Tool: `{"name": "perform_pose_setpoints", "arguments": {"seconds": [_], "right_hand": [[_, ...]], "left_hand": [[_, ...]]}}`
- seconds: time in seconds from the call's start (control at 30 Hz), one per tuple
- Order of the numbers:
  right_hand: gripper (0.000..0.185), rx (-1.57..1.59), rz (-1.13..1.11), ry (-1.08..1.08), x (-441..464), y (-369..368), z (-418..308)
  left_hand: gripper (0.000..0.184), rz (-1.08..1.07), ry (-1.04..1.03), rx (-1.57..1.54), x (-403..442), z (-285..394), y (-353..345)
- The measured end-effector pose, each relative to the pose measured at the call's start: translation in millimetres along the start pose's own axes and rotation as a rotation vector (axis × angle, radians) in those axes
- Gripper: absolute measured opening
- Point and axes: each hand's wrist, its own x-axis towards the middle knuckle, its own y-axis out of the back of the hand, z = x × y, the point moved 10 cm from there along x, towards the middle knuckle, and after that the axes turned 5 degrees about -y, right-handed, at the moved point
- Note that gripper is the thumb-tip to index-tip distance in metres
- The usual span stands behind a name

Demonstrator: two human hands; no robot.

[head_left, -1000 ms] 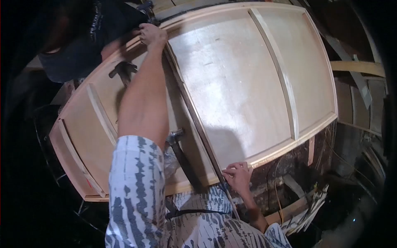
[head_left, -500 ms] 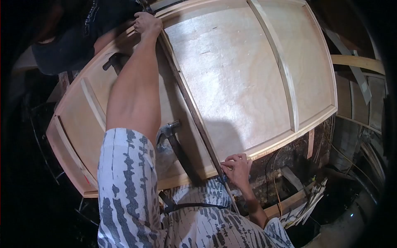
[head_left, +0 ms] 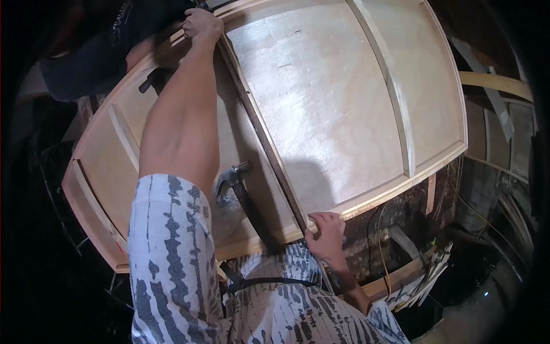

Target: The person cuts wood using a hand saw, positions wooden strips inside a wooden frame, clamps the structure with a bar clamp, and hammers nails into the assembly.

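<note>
A large pale wooden panel (head_left: 321, 103) with a raised rim and cross strips lies in front of me. A long dark bar (head_left: 255, 112) crosses it from the far rim to the near rim. At the far end, my left hand (head_left: 203, 26) is closed around the bar by a dark clamp-like part. My right hand (head_left: 326, 234) grips the near rim beside the bar's lower end, its thumb and fingers bent over the edge. One hammer (head_left: 246, 203) rests head-up on the panel's near side. A second hammer (head_left: 150, 81) is partly hidden behind my left forearm.
A person in a dark shirt (head_left: 86, 71) is at the far left, close to the panel's rim. Thin wood pieces (head_left: 427, 278) are heaped at the lower right. Cables hang below the near rim, and a curved wooden piece (head_left: 498, 84) stands beyond the right side.
The panel and my left hand have shifted slightly up and left in view. My right hand's fingers have spread a little from their tighter pinch at the near rim.
</note>
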Motion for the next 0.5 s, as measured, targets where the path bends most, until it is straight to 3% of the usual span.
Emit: {"name": "perform_pose_setpoints", "arguments": {"seconds": [0.13,0.27,0.33,0.43,0.5], "right_hand": [[0.054,0.068,0.017,-0.053,-15.2,2.8,-12.3],[0.057,-0.154,0.134,-0.115,-24.1,-14.8,-24.8],[0.058,-0.21,0.17,-0.14,-18.8,-20.1,-17.0],[0.053,-0.214,0.182,-0.118,-18.3,-26.7,-14.0],[0.045,-0.19,0.226,-0.106,-15.6,-24.3,-13.9]], "left_hand": [[0.074,0.011,0.012,-0.025,9.5,-5.8,-6.0],[0.077,0.102,-0.024,0.003,16.3,-11.0,-15.2],[0.078,0.088,0.117,-0.036,-14.5,6.4,17.0],[0.059,0.061,0.082,-0.04,11.1,-14.8,-7.7],[0.059,0.031,0.135,-0.076,27.0,-27.1,-21.8]]}}
